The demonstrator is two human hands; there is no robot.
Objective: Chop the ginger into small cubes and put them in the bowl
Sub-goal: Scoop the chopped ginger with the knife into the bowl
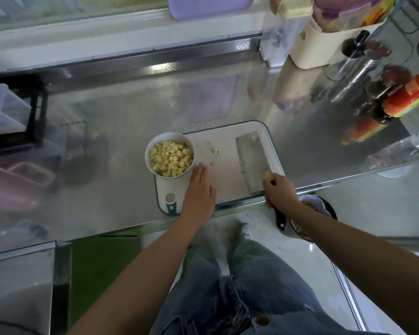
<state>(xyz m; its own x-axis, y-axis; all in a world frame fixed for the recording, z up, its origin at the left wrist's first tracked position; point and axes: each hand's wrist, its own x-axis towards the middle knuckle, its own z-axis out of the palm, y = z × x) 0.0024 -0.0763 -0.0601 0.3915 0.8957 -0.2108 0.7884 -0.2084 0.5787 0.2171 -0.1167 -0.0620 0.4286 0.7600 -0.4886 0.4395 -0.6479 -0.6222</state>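
Our left hand (200, 187) lies flat on the cutting board (225, 180), fingers straight, tips beside the bowl (147, 153). Our right hand (279, 192) grips the cleaver (250, 163) by its handle. Ginger cubes (171, 158) fill the bowl at the board's left end. A few stray bits (214, 151) sit just beyond the left fingertips, so that hand is nearer. The blade lies flat, long axis near-to-far, tip pointing away.
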